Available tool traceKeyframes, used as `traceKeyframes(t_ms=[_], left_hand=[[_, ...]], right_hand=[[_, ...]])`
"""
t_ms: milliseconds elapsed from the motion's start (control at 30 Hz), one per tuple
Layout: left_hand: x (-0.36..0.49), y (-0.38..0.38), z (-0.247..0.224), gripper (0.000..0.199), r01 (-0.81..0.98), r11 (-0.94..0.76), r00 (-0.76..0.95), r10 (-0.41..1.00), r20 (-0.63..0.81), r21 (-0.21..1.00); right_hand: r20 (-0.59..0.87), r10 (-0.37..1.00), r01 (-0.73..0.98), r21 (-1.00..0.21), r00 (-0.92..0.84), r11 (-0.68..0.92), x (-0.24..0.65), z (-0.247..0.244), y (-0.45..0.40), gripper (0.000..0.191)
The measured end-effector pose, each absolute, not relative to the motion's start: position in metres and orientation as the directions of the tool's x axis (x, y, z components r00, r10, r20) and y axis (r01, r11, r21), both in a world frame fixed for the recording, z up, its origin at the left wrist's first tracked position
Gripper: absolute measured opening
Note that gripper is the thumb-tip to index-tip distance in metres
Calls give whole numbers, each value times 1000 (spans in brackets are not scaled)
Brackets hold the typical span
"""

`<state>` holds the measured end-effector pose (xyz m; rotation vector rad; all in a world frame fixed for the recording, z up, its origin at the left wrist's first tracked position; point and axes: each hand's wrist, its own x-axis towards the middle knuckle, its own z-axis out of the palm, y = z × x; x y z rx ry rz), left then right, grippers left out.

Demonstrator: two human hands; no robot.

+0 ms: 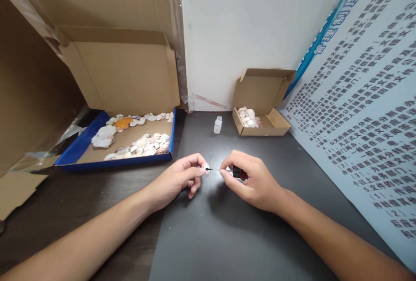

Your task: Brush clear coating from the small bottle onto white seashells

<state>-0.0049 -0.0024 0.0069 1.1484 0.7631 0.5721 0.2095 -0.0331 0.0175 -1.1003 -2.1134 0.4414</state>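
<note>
Between thumb and index finger, my left hand (pixel 183 177) pinches a small white shell (pixel 206 167). My right hand (pixel 251 177) grips a thin brush with a black cap (pixel 238 171), its fingers closed round the cap and stem. The dark brush tip (pixel 209 169) points left and lies at the shell; whether it touches is too small to tell. Beyond my hands, a small open bottle (pixel 218 125) of whitish, translucent look stands upright on the dark grey mat (pixel 195 242).
A blue-edged cardboard box (pixel 117 165) at the left holds many shells and an orange piece (pixel 123 123). At the back right, a small open carton (pixel 264 132) holds more shells. A white panel (pixel 240 25) and a printed poster (pixel 367 99) stand behind and right.
</note>
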Motion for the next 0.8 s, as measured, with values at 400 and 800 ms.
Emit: traceKeyframes(t_ms=[400,800], left_hand=[[-5,-2,6,17,-33,328,620,747,-238,944],[-4,-2,7,16,-38,331,605,758,-242,943]], right_hand=[[405,833,605,-574,-376,552,209,17,-32,7],[392,848,626,-574,-356,528,210,17,-32,8]])
